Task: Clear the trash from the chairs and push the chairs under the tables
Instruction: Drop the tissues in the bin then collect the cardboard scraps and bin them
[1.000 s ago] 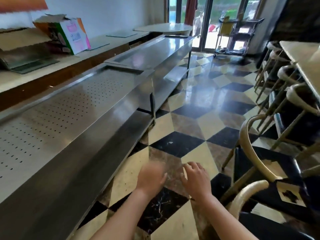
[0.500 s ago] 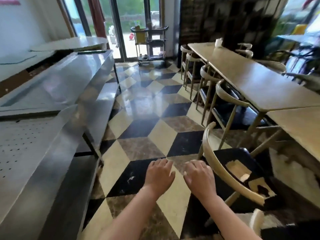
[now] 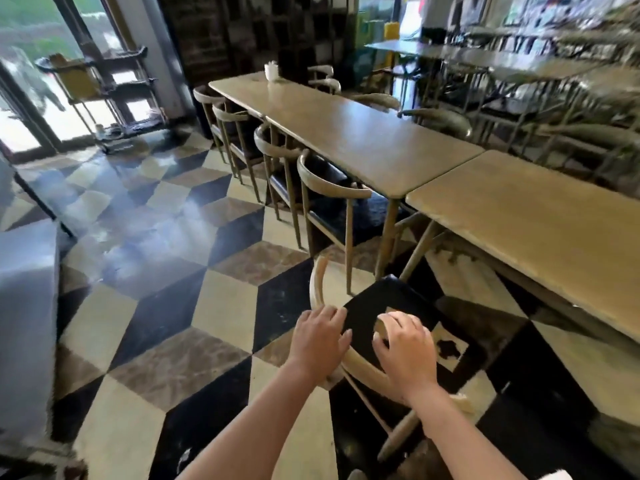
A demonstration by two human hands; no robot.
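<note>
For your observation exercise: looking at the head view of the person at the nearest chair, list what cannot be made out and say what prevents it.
- Scrap on the chair seat: partly covered by the right hand.
- Left hand: whether its fingers curl round the chair's backrest or only rest on it is unclear.
- Far tables, top right: smeared by motion blur.
- White container on the long table: too small to identify.

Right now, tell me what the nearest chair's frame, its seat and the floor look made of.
Chair frame: pale wood, likely, matte and rounded. Seat: black padding, perhaps faux leather, with worn patches. Floor: polished stone or tile; it mirrors the window light.
</note>
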